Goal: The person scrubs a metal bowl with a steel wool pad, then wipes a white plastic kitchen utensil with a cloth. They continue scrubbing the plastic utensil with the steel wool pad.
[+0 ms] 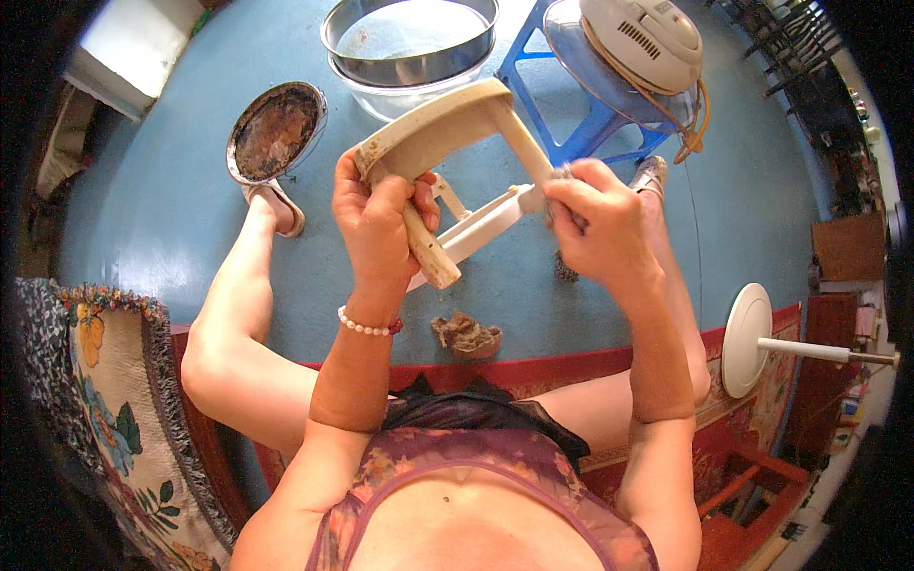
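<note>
My left hand [378,221] grips one side of a cream plastic frame [443,135], which has a curved band and straight arms. Brownish stains mark the band near my fingers. At the frame's right arm, my right hand [600,214] pinches a small grey scouring pad [560,187], blurred and partly hidden by the fingers, against the plastic. A white plastic bar [485,228] runs below the band; whether it is part of the same piece I cannot tell. Beneath my hands, a crumpled brown cloth [468,335] and a dark mesh-like lump [566,265] lie on the blue floor.
A round metal vessel [414,70] rests on a clear basin [389,100] ahead. On a blue plastic stool [528,71] sit a glass lid [571,50] and a corded white appliance [643,43]. A blackened round pan [277,132] stands left; a white disc with a rod [747,341], right.
</note>
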The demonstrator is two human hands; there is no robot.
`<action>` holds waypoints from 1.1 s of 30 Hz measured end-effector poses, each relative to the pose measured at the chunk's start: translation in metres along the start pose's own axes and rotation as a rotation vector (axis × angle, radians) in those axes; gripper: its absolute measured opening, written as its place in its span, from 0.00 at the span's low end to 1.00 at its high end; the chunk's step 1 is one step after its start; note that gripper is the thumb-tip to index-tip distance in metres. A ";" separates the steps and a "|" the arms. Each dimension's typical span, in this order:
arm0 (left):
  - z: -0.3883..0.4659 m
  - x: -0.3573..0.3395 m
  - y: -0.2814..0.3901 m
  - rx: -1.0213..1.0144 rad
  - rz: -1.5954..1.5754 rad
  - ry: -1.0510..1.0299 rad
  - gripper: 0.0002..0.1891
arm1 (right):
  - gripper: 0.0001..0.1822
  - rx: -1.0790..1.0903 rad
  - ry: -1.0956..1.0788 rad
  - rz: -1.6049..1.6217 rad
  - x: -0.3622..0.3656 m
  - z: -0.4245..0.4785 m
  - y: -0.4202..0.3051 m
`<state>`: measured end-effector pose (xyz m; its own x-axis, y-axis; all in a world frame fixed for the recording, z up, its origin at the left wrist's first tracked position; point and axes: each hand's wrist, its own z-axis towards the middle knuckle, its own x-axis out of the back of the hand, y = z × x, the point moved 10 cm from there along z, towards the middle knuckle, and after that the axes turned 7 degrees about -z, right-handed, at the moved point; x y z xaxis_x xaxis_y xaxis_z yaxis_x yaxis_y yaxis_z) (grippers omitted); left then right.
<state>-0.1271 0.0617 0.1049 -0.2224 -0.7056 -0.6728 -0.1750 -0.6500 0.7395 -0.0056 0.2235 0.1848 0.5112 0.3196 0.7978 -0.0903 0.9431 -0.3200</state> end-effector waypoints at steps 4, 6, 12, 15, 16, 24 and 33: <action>-0.001 0.005 0.002 0.018 -0.004 -0.013 0.14 | 0.10 -0.056 0.131 0.045 0.027 0.006 0.001; -0.003 0.003 0.004 0.021 0.006 -0.025 0.14 | 0.13 0.030 0.218 0.034 0.021 0.023 -0.009; -0.004 0.004 0.002 0.043 0.014 -0.004 0.15 | 0.21 0.038 0.273 -0.065 -0.030 0.068 -0.008; -0.011 0.000 -0.002 0.020 -0.041 0.006 0.16 | 0.20 0.018 0.239 -0.142 -0.043 0.077 -0.003; -0.011 -0.003 -0.003 0.034 -0.040 -0.020 0.17 | 0.19 -0.043 0.187 -0.134 -0.050 0.080 0.009; -0.019 -0.002 -0.006 -0.044 -0.067 0.060 0.19 | 0.08 -0.113 0.045 -0.219 -0.069 0.094 0.013; -0.012 -0.006 -0.009 -0.016 -0.049 0.017 0.19 | 0.13 -0.428 0.290 0.024 -0.001 0.019 0.073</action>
<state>-0.1127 0.0683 0.1025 -0.1975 -0.6773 -0.7086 -0.1702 -0.6882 0.7053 -0.0287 0.2940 0.1705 0.7348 0.2447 0.6326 0.2218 0.7946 -0.5651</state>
